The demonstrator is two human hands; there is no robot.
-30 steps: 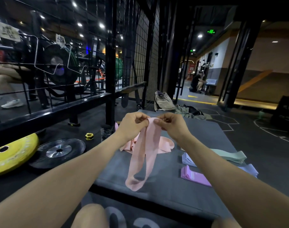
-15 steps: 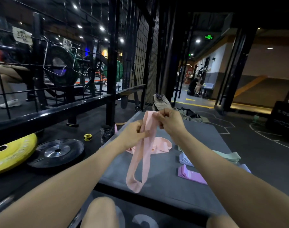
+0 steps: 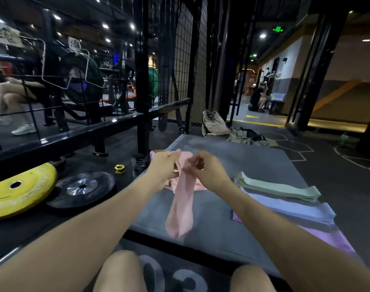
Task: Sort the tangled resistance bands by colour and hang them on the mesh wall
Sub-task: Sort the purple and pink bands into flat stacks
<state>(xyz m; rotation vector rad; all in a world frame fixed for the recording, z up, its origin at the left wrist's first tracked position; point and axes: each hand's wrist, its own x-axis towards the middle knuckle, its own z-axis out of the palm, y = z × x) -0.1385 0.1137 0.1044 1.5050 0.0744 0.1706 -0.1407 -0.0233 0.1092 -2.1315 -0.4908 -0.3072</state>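
Both hands are up over the grey mat, working one pink band. The left hand has its fingers curled around the top of the band, and the right hand pinches the same band just beside it, fingertips bent in. The loop hangs down from the two hands toward the near edge of the mat, and it's a bit motion-blurred at the bottom so I can't tell if it touches the mat or not.

Behind the hands there's a small heap of more pink bands lying on the mat, partly hidden by the wrists. Off to the right the sorted piles sit side by side: green bands farthest, then blue bands, then purple bands nearest, all lying flat.

The black mesh wall stands at the far left of the mat. On the floor to the left lie a yellow weight plate and a black weight plate, touching or nearly so. A beige bag sits past the far end of the mat.
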